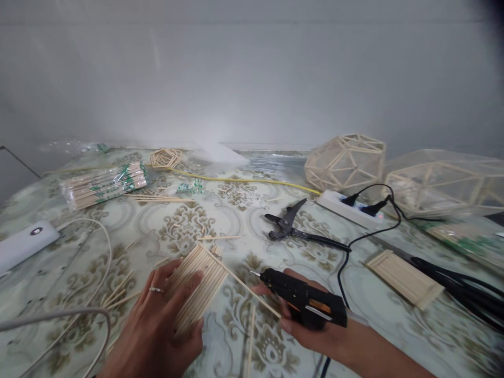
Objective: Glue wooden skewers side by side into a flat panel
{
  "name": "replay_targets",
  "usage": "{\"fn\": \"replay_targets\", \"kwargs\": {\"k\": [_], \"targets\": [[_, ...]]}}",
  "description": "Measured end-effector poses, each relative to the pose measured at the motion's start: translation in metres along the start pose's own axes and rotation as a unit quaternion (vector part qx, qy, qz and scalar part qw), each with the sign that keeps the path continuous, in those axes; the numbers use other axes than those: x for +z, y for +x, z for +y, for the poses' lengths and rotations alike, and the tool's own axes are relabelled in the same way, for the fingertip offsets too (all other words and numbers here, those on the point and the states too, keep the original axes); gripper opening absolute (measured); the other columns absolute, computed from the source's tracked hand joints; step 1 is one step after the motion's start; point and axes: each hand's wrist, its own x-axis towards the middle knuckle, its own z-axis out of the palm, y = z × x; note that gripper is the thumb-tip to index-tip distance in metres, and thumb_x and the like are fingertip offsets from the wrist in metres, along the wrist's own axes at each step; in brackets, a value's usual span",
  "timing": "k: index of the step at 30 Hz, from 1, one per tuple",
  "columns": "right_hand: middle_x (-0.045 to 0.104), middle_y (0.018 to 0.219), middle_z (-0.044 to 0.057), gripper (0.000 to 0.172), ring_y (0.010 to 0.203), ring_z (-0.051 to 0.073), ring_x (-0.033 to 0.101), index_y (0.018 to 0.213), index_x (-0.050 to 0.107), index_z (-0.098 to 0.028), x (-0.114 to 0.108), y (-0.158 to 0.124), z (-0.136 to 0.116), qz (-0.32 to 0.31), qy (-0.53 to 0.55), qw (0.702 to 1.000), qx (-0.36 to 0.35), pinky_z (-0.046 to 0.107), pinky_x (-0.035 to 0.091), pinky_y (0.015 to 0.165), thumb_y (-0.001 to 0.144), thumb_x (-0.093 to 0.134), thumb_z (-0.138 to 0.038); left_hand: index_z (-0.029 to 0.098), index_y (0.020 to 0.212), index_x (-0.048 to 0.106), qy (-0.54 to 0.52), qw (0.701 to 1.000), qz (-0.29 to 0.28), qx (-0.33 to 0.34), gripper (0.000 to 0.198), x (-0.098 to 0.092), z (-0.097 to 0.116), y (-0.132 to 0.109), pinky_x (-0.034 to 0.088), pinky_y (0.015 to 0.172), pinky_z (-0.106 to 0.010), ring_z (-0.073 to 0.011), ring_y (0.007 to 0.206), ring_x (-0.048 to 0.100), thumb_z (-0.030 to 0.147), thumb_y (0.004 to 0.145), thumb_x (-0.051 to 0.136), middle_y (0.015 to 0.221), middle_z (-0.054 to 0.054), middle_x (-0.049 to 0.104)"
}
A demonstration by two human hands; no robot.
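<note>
Stick panel (191, 302) is gripped at the table (220, 341) by the left hand (157, 315); glue gun (303, 296) and single stick (240, 280) by the right hand (315, 336); edge gluing seems in hand, careful alignment called for.

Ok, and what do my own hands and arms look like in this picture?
Your left hand wears a slim, silver-coloured ring. No ring shows on your right hand, though it's partly hidden. Your right forearm is bare, with no sleeve in view.
</note>
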Motion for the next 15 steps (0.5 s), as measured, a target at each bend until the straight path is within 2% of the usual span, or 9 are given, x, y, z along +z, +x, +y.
{"fn": "replay_targets", "kwargs": {"k": [2,6,10,12,15], "targets": [[0.074,0.106,0.008,0.068,0.092,0.022,0.071,0.153,0.052,-0.025,0.0016,-0.0005,0.0023,-0.013,0.006,1.0,0.003,0.038,0.063,0.085,0.092,0.076,-0.042,0.03,0.147,0.054,0.0,1.0,-0.001,0.001,0.063,-0.0002,-0.0003,-0.0001,0.068,0.094,-0.048,-0.0334,0.127,0.065,0.026,0.086,0.069,0.147,-0.015,0.049],[0.073,0.104,0.008,0.062,0.086,0.021,0.069,0.148,0.057,-0.027,0.0029,0.0002,0.0014,0.027,0.011,0.999,-0.018,0.037,0.061,0.081,0.091,0.075,-0.046,0.03,0.146,0.056,-0.003,1.0,0.001,0.0,0.061,-0.001,-0.0006,0.001,0.067,0.095,-0.049,-0.0346,0.127,0.065,0.027,0.086,0.07,0.147,-0.014,0.05],[0.072,0.109,0.009,0.053,0.089,0.021,0.068,0.143,0.06,-0.027,-0.0025,0.0041,-0.0012,-0.037,-0.032,0.999,-0.019,0.037,0.061,0.081,0.094,0.073,-0.042,0.031,0.147,0.054,-0.008,1.0,-0.002,0.003,0.063,-0.0013,0.0003,0.0013,0.068,0.093,-0.05,-0.0353,0.126,0.066,0.026,0.087,0.07,0.147,-0.015,0.05],[0.072,0.103,0.008,0.052,0.085,0.021,0.068,0.143,0.061,-0.027,-0.0045,0.0058,-0.002,-0.048,-0.039,0.998,-0.026,0.036,0.062,0.078,0.095,0.073,-0.04,0.031,0.147,0.053,-0.013,1.0,0.0,-0.002,0.063,-0.0008,0.0012,0.0013,0.068,0.093,-0.052,-0.036,0.126,0.065,0.026,0.087,0.069,0.146,-0.015,0.051],[0.07,0.093,0.005,0.049,0.079,0.02,0.067,0.138,0.065,-0.026,-0.0034,0.0066,-0.0023,-0.018,-0.046,0.998,-0.044,0.034,0.062,0.073,0.092,0.076,-0.04,0.032,0.148,0.052,-0.019,1.0,-0.003,-0.013,0.063,0.0003,0.0019,0.0012,0.066,0.095,-0.055,-0.0372,0.129,0.063,0.025,0.087,0.068,0.146,-0.016,0.051]]}}
